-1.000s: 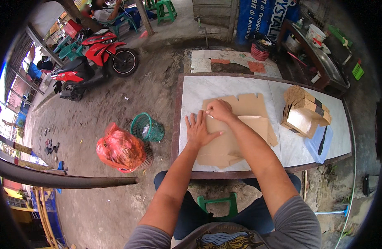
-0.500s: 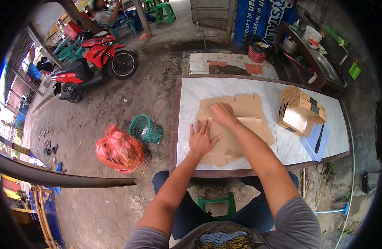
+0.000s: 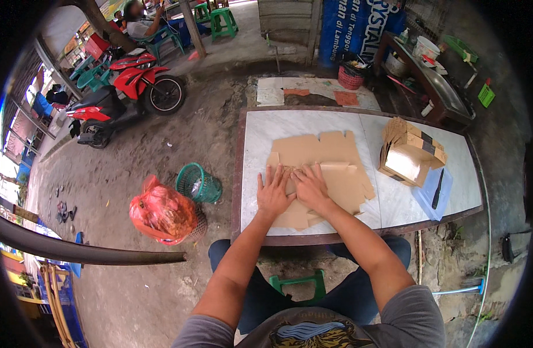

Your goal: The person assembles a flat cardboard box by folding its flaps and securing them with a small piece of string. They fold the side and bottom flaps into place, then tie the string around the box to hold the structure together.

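A flat sheet of brown cardboard (image 3: 321, 149) with cut notches and fold lines lies on the white tiled table (image 3: 256, 130). My left hand (image 3: 274, 190) rests on the sheet's left part, palm down with the fingers spread. Right beside it, my right hand (image 3: 310, 187) lies on the middle of the sheet, fingers stretched out and pressing on it. The two hands nearly meet at the thumbs. A raised flap (image 3: 339, 166) stands up a little to the right of my right hand. What lies under both palms is hidden.
To the right stand folded brown cardboard boxes (image 3: 402, 165). A black-handled knife (image 3: 437, 191) lies on a blue plastic lid (image 3: 426, 200) there. Left of the table are a green basket (image 3: 205, 185) and a red bag of rubbish (image 3: 162, 211). A red motorbike (image 3: 127, 87) is parked farther off.
My right hand has come down and nearer from the sheet's upper left, and its curled fingers have straightened onto the cardboard. My left hand stays on the sheet.
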The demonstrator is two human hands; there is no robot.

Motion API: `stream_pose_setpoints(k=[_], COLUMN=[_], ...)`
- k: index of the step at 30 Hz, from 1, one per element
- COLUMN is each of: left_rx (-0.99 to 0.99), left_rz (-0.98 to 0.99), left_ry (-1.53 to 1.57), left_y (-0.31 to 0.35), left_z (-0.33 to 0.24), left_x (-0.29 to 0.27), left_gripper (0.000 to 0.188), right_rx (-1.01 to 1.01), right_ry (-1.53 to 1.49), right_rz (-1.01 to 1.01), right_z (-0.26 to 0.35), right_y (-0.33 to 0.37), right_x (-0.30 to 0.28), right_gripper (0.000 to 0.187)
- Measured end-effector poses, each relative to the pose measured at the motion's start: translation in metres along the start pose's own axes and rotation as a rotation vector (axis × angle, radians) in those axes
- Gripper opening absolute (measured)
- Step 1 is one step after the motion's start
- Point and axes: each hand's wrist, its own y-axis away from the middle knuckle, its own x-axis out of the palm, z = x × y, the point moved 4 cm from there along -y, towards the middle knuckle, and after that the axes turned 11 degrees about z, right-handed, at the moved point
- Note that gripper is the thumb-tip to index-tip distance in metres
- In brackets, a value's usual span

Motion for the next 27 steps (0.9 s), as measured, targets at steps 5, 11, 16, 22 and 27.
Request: stream_pose_setpoints(k=[5, 11, 16, 22, 27], left_rx=[0.016, 0.043, 0.024, 0.033, 0.046], left_rz=[0.029, 0.046, 0.053, -0.032, -0.072], left_ry=[-0.056, -0.077, -0.073, -0.085, -0.042], left_y=[-0.007, -0.008, -0.006, -0.009, -0.007], left_z=[0.003, 0.001, -0.001, -0.002, 0.000], left_x=[0.002, 0.000, -0.010, -0.007, -0.010], left_gripper=[0.085, 0.086, 0.082, 0.075, 0.073], right_rx=[0.104, 0.068, 0.022, -0.040, -0.079], right_ry=[0.020, 0.113, 0.093, 0.042, -0.069], right_rz=[0.032, 0.021, 0.078, 0.035, 0.106], right_z=[-0.009, -0.007, -0.017, -0.015, -0.020], right_y=[0.005, 0.003, 0.006, -0.003, 0.001], right_x=[-0.006, -0.013, -0.016, 0.000, -0.017], right_gripper=[0.049, 0.050, 0.054, 0.054, 0.055])
